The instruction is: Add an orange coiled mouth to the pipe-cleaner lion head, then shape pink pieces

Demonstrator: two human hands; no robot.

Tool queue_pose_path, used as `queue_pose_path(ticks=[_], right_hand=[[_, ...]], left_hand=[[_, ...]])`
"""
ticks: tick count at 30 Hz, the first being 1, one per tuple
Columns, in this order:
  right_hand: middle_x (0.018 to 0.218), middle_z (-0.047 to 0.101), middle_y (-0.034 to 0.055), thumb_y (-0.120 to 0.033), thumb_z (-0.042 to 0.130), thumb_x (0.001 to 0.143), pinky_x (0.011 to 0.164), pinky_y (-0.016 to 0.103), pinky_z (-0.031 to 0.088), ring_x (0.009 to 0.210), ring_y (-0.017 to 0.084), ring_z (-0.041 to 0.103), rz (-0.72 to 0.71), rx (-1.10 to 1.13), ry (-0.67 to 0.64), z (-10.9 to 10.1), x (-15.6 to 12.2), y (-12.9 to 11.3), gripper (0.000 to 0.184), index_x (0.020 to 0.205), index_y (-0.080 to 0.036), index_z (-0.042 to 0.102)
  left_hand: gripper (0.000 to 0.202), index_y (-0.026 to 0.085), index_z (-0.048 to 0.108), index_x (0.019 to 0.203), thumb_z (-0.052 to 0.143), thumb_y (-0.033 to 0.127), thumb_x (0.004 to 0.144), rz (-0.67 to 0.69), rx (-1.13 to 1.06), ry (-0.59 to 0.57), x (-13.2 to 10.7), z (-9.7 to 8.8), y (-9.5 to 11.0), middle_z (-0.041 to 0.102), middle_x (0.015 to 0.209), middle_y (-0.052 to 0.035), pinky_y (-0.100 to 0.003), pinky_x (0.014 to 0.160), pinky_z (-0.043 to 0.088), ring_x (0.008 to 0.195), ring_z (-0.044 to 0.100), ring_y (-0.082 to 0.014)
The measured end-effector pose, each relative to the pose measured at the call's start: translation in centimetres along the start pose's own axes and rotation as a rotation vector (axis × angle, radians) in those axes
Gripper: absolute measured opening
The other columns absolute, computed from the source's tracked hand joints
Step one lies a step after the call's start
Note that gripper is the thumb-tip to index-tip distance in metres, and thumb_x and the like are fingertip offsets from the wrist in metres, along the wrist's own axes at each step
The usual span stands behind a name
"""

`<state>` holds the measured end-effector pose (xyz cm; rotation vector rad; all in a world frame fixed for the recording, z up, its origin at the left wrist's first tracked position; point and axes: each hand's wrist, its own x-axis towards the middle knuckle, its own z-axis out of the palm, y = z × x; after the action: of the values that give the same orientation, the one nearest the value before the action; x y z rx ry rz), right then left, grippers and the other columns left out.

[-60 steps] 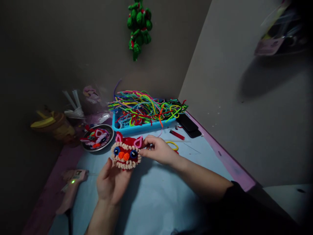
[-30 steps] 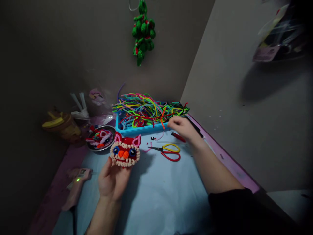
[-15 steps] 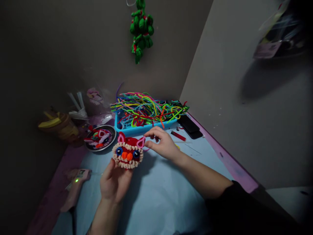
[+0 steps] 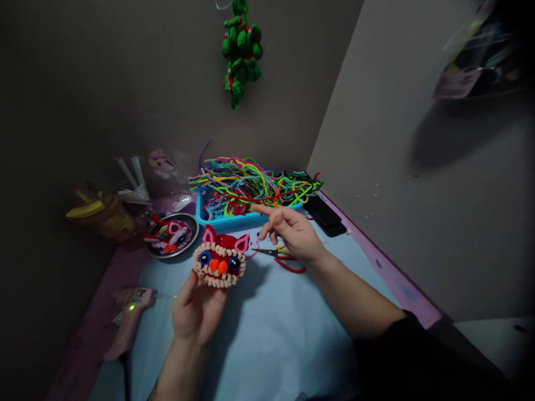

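My left hand holds up a red pipe-cleaner animal face with pink ears, blue eyes, an orange nose and a cream fringe. My right hand hovers just right of the face with fingers apart and the index finger pointing left toward the tray. Nothing shows between its fingers. Under it, on the light blue mat, lie scissors with yellow and red handles.
A blue tray heaped with coloured pipe cleaners stands at the back. A metal dish of craft pieces sits left of it. A pink glue gun with a green light lies front left, a black phone by the right wall. A green ornament hangs above.
My right hand went to the tray's right end, came back to the face's right ear, and now has lifted off it with the index finger out. The scissors show again.
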<state>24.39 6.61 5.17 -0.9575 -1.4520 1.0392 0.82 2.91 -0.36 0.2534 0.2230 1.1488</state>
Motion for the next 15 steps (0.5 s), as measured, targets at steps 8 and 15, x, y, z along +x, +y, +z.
queue_pose_path(ticks=[8, 15], right_hand=[[0.108, 0.073, 0.0111, -0.054, 0.058, 0.088, 0.064, 0.025, 0.053, 0.072, 0.014, 0.069, 0.232, -0.021, -0.939, -2.0, -0.2, -1.2, 0.051, 0.122, -0.016, 0.059], [0.129, 0.064, 0.0143, -0.019, 0.057, 0.086, 0.089, 0.037, 0.050, 0.111, 0.026, 0.064, 0.055, -0.728, -0.160, -2.4, -0.4, -0.6, 0.072, 0.152, -0.020, 0.029]], left_hand=[[0.045, 0.025, 0.052, 0.139, 0.047, 0.027, 0.094, 0.054, 0.017, 0.006, 0.1, -0.1, 0.3, 0.071, 0.122, -0.0083, -0.042, 0.107, 0.045, 0.116, 0.064, -0.0240], [0.050, 0.027, 0.053, 0.138, 0.053, 0.045, 0.091, 0.143, 0.003, 0.085, 0.5, 0.5, 0.0, 0.068, 0.127, -0.0074, -0.042, 0.108, 0.043, 0.120, 0.061, -0.0249]])
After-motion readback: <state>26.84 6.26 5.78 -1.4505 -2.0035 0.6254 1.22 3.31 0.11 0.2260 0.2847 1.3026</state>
